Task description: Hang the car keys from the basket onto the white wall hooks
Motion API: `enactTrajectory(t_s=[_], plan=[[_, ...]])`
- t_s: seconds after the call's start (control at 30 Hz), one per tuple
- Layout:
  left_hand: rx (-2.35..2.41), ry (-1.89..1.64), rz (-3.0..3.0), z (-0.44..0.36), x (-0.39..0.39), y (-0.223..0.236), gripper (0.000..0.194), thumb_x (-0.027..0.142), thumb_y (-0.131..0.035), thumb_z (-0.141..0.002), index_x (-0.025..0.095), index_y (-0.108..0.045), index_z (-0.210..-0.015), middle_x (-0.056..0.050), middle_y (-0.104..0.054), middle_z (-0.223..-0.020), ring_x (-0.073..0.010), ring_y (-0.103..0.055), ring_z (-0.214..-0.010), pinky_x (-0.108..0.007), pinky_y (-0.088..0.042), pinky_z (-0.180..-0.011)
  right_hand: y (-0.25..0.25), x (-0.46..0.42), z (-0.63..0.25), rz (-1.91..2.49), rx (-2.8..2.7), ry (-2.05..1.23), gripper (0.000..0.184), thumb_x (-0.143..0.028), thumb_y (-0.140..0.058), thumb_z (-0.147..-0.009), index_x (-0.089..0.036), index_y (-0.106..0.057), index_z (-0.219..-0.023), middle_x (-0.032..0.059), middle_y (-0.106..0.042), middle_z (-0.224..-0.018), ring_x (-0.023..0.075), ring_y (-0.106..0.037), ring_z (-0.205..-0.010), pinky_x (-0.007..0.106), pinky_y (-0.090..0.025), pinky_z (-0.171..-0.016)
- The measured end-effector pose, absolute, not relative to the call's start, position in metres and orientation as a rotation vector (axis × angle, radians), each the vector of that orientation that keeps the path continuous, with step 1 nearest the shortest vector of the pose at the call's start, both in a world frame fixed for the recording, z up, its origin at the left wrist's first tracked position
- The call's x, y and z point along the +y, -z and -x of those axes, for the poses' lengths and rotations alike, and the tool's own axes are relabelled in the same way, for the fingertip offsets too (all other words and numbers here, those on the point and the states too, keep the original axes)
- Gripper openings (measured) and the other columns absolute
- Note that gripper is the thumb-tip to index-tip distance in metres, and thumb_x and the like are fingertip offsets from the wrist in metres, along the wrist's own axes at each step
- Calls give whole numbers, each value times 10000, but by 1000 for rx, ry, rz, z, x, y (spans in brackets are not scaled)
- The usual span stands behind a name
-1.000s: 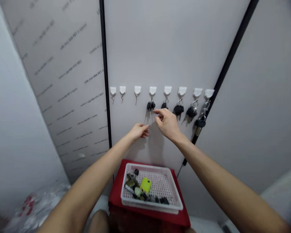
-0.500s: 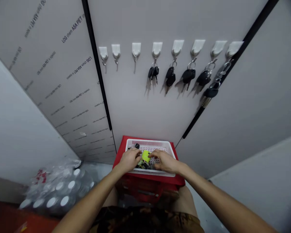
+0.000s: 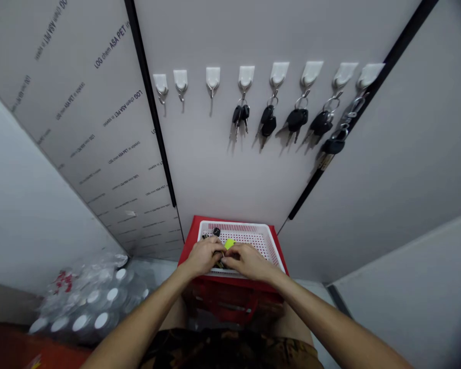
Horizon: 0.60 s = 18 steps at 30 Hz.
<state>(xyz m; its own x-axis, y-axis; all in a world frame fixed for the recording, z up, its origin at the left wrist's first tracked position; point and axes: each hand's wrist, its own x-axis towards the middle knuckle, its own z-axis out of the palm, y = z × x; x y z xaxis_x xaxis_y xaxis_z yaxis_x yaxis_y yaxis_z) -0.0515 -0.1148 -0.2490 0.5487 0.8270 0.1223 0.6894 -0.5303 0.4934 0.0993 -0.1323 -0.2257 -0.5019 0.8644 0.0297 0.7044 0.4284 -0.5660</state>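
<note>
Both hands meet over the left half of a white plastic basket (image 3: 274, 248). My left hand (image 3: 205, 256) is closed in a pinch on a bunch of keys (image 3: 219, 263), which is mostly hidden under the fingers. From the other side my right hand (image 3: 248, 260) pinches the same bunch, thumb and fingertips close to the left ones. A bright yellow-green tag (image 3: 229, 243) shows just beyond the fingertips. Near the basket's far left corner lies another black key (image 3: 216, 231), touched by neither hand.
The basket stands on a red surface (image 3: 188, 238) against a pale wall panel. White hooks (image 3: 246, 77) run across the panel, several with black keys (image 3: 297, 120) hanging from them; three at left hold nothing. Wrapped bottles (image 3: 100, 307) stand on the floor at left.
My right hand has moved left, up against my left hand, and its fingers have closed on the bunch. The yellow-green tag is now more covered. The view has shifted slightly.
</note>
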Motion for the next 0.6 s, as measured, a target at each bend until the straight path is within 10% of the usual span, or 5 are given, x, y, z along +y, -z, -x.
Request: enactTrajectory(t_s=[0.33, 0.6], plan=[[1059, -830, -2220, 46, -92, 195, 200, 243, -400, -667, 169, -583, -693, -10, -559, -684, -104, -479, -657, -186, -346, -622, 183, -115, -115, 1276, -2179, -714, 254, -83, -372, -570, -155, -547, -740, 11, -523, -730, 100, -451, -664, 198, -342, -597], [1048, -905, -1922, 41, -79, 161, 214, 271, -423, -633, 130, -576, -686, 9, -540, -573, -85, -442, -530, -184, -336, -517, 164, -104, -122, 1206, -1982, -876, 267, -288, -386, -684, -138, -507, -869, 27, -547, -747, 124, -481, -690, 258, -378, -655]])
